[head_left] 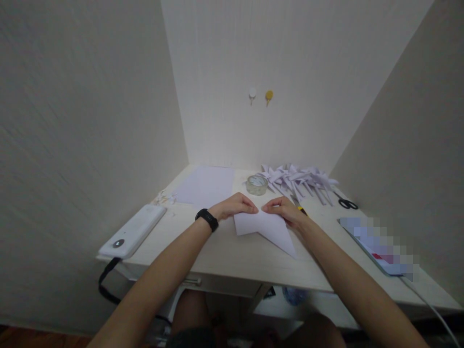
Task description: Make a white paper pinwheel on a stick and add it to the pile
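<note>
My left hand point(235, 207) and right hand point(286, 210) pinch the top edge of a folded white paper point(259, 224) between thumbs and fingers, tips nearly meeting, just below the frame's centre. Some of my fingertips are hidden by the thumbs and the sheet, so I cannot tell how they lie. My right wrist partly covers a yellow-and-black object point(302, 210) I can't identify. Just beyond sits a tape roll point(256, 185); right of it, a heap of folded paper pieces point(297, 180) overlaps too much to separate singly. At lower right, the phone's point(362, 237) screen is pixelated, and its white cable point(431, 309) is cut off by the frame.
</note>
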`<state>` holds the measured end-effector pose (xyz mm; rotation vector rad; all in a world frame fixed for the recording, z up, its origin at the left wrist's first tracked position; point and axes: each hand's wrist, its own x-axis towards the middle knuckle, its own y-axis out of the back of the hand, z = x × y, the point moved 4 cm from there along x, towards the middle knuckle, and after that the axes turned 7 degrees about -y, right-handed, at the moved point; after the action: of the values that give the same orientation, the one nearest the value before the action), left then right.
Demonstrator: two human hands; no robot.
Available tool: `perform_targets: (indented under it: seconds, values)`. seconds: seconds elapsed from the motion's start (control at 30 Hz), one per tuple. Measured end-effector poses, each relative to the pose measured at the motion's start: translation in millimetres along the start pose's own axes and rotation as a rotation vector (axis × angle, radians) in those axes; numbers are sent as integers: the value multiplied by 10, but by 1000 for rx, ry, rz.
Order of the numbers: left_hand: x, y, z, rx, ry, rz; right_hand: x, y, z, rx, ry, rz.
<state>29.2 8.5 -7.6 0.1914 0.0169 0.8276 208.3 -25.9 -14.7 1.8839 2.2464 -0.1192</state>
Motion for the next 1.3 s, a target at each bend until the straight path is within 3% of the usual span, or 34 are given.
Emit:
perform_targets:
  seconds: [0.23, 0.47, 0.73, 0.97, 1.2, 1.3]
  values:
    - [-1, -31, -28, 24, 26, -23, -4, -31, 11, -27, -36, -45]
    - [-15, -2, -15, -1, 44, -8, 19, 100, -24, -63, 25, -45]
    - [-13, 5, -71, -6, 57, -27, 38, 18, 16, -67, 12, -64]
    - [-10, 34, -40, -60, 44, -5, 8, 129, -63, -97, 30, -65]
    - [-34, -30, -47, -30, 50, -101, -57, 29, -37, -129, -29, -257]
    - [-30, -75, -71, -15, 55, -125, -82, -46, -23, -149, -48, -279]
